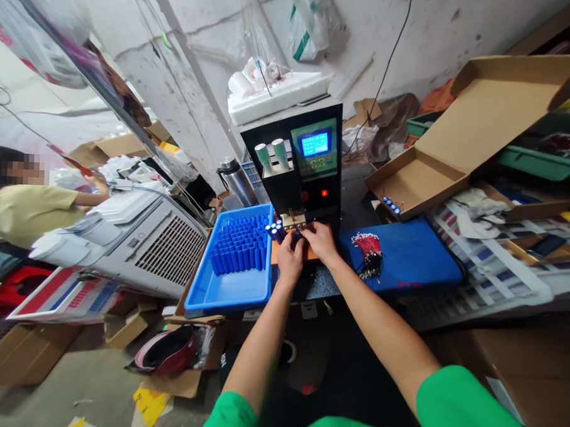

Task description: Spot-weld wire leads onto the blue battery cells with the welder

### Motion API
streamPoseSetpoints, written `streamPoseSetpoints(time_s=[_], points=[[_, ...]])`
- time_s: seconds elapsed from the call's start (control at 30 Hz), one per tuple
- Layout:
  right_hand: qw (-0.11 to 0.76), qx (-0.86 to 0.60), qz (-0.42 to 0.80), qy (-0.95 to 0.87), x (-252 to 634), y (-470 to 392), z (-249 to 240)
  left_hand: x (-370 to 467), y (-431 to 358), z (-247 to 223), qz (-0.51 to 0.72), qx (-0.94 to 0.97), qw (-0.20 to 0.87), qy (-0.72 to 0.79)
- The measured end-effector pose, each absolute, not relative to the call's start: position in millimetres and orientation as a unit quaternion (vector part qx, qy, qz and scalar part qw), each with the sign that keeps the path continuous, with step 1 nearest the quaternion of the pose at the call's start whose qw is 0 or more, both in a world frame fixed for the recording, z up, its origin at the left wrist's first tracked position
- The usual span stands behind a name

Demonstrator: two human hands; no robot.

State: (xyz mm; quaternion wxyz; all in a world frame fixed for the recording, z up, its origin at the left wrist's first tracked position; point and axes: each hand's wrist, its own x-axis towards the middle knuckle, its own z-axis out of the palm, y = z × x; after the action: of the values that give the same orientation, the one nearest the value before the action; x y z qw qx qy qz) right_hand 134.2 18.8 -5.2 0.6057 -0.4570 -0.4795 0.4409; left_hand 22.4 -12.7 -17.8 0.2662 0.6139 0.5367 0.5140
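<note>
My left hand (290, 258) and my right hand (319, 241) meet under the electrode head (294, 220) of a black spot welder (317, 177) with a lit screen. My left fingers are closed on a blue battery cell, mostly hidden by the hands. The right fingers are pinched together at the welding tips; what they hold is too small and covered to name. Just left of the hands, several blue cells (275, 231) stand upright in a cluster. Beside them, a blue tray (232, 294) holds rows of the same cells.
Red and black wire leads (369, 252) lie bundled on a blue mat (415, 251) to the right. Behind it stands an open cardboard box (487, 121) with several cells. A steel flask (239, 181) and an air cooler (163, 246) are left. A co-worker (34, 209) sits at far left.
</note>
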Motion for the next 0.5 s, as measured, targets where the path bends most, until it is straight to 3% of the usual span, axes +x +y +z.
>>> streamPoseSetpoints(time_s=[0.5], points=[[0.591, -0.434, 0.486, -0.475, 147, 10, -12, 23, -11, -20, 0.5, 0.63, 0.25, 0.54]])
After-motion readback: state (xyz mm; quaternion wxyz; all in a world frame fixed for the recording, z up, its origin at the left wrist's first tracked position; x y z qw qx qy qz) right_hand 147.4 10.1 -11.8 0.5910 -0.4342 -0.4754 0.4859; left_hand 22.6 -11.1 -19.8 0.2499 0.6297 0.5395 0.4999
